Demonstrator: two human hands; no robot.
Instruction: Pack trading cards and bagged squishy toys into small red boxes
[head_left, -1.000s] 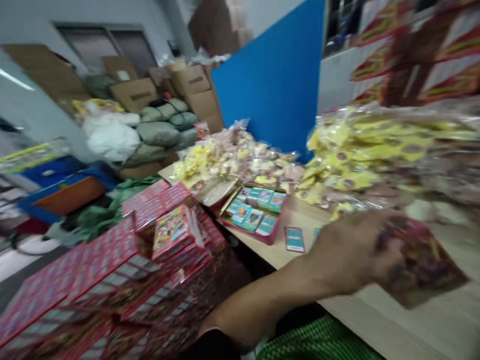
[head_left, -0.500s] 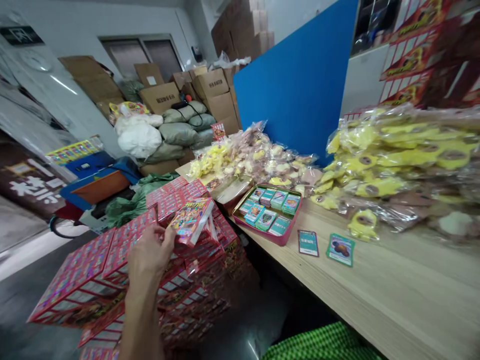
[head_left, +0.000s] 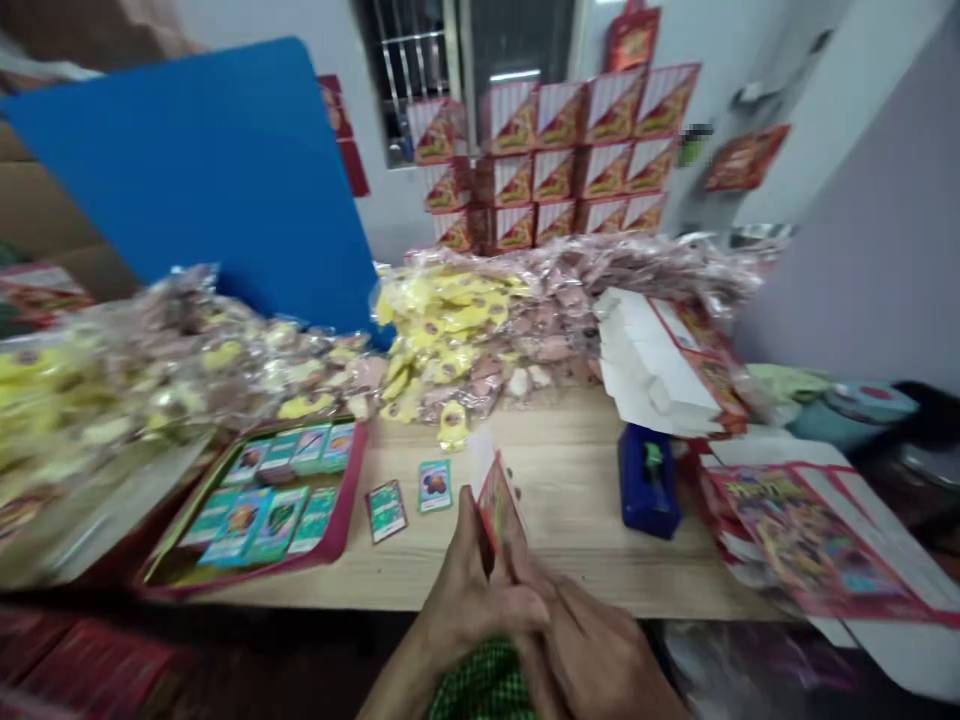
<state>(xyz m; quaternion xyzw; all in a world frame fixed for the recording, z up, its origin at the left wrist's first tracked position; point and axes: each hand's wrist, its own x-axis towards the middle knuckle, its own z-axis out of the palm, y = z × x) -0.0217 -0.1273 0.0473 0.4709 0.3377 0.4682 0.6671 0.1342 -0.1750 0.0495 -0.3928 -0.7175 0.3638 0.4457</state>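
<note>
At the table's front edge my two hands meet, low in the head view. My left hand and my right hand both pinch a small red printed packet, which stands upright with a white strip showing at its top. Just left of them, two loose trading cards lie on the light wooden table. Farther left is a red-rimmed tin tray holding rows of teal card packs. The image is somewhat blurred.
Bagged yellow and pink plush charms heap along the table's back. To the right stand a blue tape dispenser, an open white-and-red carton and a flat printed box. Red boxes stack behind, beside a blue board.
The view has swung right, moving the stacked red boxes to the lower left. One hand at the box stack has given way to both hands together on a packet above the table edge.
</note>
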